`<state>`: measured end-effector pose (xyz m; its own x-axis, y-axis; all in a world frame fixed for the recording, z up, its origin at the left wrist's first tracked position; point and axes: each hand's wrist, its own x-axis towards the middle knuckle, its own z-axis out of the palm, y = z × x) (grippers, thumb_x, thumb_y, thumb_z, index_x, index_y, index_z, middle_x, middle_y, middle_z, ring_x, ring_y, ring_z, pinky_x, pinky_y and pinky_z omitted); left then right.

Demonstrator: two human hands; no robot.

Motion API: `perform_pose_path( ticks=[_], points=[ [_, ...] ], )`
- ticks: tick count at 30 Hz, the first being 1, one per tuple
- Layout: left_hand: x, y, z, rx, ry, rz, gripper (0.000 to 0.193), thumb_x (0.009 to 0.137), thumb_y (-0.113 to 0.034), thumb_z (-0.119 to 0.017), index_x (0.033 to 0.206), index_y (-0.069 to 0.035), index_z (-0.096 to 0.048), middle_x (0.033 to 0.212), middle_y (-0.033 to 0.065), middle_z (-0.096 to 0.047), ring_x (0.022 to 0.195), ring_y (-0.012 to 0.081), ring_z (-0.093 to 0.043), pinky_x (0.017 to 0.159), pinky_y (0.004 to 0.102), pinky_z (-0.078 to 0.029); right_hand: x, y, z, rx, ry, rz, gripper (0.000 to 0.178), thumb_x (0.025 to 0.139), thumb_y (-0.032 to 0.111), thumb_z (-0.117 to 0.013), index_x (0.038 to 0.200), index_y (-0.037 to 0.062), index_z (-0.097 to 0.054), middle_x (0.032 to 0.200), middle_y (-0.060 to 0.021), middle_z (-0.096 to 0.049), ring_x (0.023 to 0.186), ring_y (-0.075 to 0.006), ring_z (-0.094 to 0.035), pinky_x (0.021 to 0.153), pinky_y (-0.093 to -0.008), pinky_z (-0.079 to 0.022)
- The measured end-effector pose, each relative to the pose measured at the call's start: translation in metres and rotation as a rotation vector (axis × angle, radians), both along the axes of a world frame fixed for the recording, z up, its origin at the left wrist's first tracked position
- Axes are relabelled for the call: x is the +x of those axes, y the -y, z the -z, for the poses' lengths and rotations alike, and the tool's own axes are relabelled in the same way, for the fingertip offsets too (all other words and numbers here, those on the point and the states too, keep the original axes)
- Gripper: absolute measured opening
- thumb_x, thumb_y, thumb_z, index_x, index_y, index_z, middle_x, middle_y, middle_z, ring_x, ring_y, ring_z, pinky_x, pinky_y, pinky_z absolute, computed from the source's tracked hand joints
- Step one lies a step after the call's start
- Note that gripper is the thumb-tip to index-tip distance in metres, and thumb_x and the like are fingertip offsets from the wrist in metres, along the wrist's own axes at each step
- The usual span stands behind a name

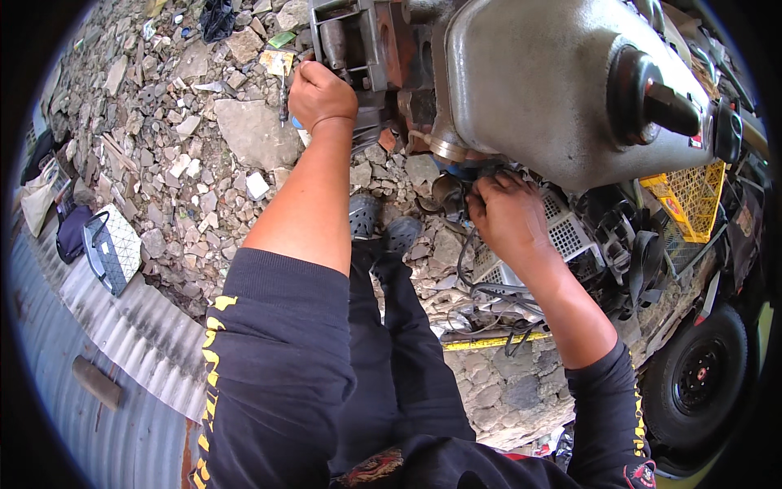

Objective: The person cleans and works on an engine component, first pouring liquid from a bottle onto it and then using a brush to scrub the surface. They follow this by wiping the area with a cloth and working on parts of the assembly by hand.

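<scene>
Broken stones (175,167) cover the ground here, with a broad flat slab (252,130) among them and a crumpled black plastic bag (217,20) at the far edge. Over to the left I can see a white-and-dark patterned bag (122,248) beside a dark purple cloth item (73,234), near corrugated sheeting (155,346) with a brownish block (96,383) on it. Off to the right, there's a yellow plastic crate (691,200), tilted, and a black tyre (664,383) on a dark wheel rim (702,375).

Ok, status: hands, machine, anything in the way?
Left hand at grey machine's left end, hold unclear. Right hand under its housing, near dark metal part, hold unclear. White crate beside right wrist, might obstruct.
</scene>
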<state>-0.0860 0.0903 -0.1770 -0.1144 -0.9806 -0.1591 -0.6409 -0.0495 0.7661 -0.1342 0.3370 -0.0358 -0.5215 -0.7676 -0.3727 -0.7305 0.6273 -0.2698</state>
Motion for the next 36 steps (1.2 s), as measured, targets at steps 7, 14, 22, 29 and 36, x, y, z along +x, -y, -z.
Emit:
perform_pose_path(
  ticks=[7, 14, 22, 29, 36],
  points=[
    [0.0, -0.002, -0.006, 0.023, 0.03, -0.004, 0.052, 0.092, -0.033, -0.032, 0.103, 0.0, -0.071, 0.1, 0.0268, -0.068, 0.096, 0.0476, -0.061, 0.087, 0.0484, -0.048, 0.019, -0.007, 0.009, -0.11, -0.021, 0.175, 0.011, 0.079, 0.013, -0.066, 0.085, 0.0039, -0.065, 0.085, -0.0149, -0.066, 0.087, -0.0347, -0.062, 0.08, -0.0468, -0.047],
    [-0.004, 0.0, -0.007, 0.027, 0.057, -0.031, 0.052, 0.091, -0.035, -0.032, 0.097, -0.002, -0.072, 0.097, 0.0275, -0.068, 0.093, 0.0491, -0.061, 0.084, 0.0505, -0.048, 0.022, -0.007, 0.012, -0.16, -0.064, 0.207, 0.01, 0.079, 0.014, -0.066, 0.082, 0.005, -0.064, 0.082, -0.0131, -0.065, 0.084, -0.0338, -0.062, 0.079, -0.046, -0.045],
    [-0.003, -0.002, -0.004, -0.008, 0.05, -0.051, 0.051, 0.091, -0.035, -0.032, 0.09, -0.002, -0.071, 0.092, 0.0283, -0.067, 0.088, 0.0505, -0.06, 0.08, 0.0532, -0.047, 0.003, -0.005, 0.007, -0.085, 0.04, 0.024, 0.009, 0.08, 0.011, -0.066, 0.085, 0.004, -0.065, 0.084, -0.0137, -0.067, 0.081, -0.0342, -0.063, 0.076, -0.0455, -0.048],
    [-0.001, 0.0, 0.001, -0.021, 0.038, -0.061, 0.051, 0.091, -0.036, -0.032, 0.088, -0.003, -0.071, 0.092, 0.0284, -0.067, 0.089, 0.051, -0.06, 0.082, 0.0538, -0.047, 0.005, -0.014, 0.016, -0.239, 0.071, 0.434, 0.01, 0.08, 0.012, -0.066, 0.089, 0.0081, -0.068, 0.083, -0.0121, -0.066, 0.083, -0.0329, -0.063, 0.076, -0.0455, -0.048],
    [-0.001, 0.001, 0.01, -0.025, -0.002, -0.052, 0.051, 0.09, -0.036, -0.032, 0.086, -0.002, -0.071, 0.09, 0.0284, -0.067, 0.088, 0.0515, -0.06, 0.081, 0.0543, -0.047, 0.013, -0.014, 0.012, -0.232, -0.009, 0.125, 0.007, 0.08, 0.014, -0.068, 0.085, 0.0091, -0.068, 0.084, -0.0069, -0.065, 0.089, -0.0289, -0.06, 0.079, -0.0448, -0.043]
  ],
)
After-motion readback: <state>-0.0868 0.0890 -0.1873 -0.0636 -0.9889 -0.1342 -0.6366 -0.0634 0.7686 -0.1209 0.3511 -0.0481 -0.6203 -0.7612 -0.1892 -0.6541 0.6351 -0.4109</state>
